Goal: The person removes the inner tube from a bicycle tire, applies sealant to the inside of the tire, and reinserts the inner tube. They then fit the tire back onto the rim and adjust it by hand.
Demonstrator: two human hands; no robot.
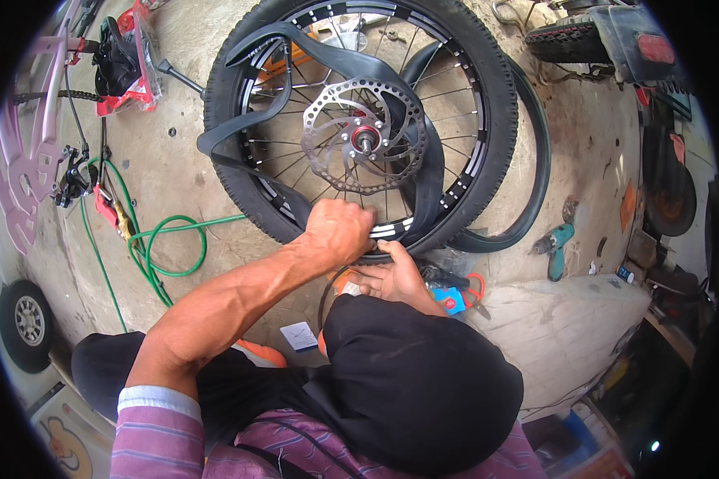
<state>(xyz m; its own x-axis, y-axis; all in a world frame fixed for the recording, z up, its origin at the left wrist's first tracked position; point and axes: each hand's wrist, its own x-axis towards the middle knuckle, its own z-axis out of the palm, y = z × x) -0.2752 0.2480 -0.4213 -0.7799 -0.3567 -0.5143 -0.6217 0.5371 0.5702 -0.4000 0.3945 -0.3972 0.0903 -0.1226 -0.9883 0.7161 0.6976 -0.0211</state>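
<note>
The wheel (365,140) lay flat on the floor (591,191), a loose inner tube (431,160) draped across its spokes. At its near edge, the left hand (339,227) curled into a fist over the rim; the right hand (391,275) lay palm up just beside, thumb against the tire (499,104), fingers bent. Whether either clamped anything, I couldn't tell.

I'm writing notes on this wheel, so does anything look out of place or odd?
Yes. A limp, flat black rubber tube sprawls in twisted loops across the black-and-white-rimmed spoked wheel, beyond the bare left hand. It looks odd because such a tube normally sits inside the knobbly black rubber tyre.
</note>
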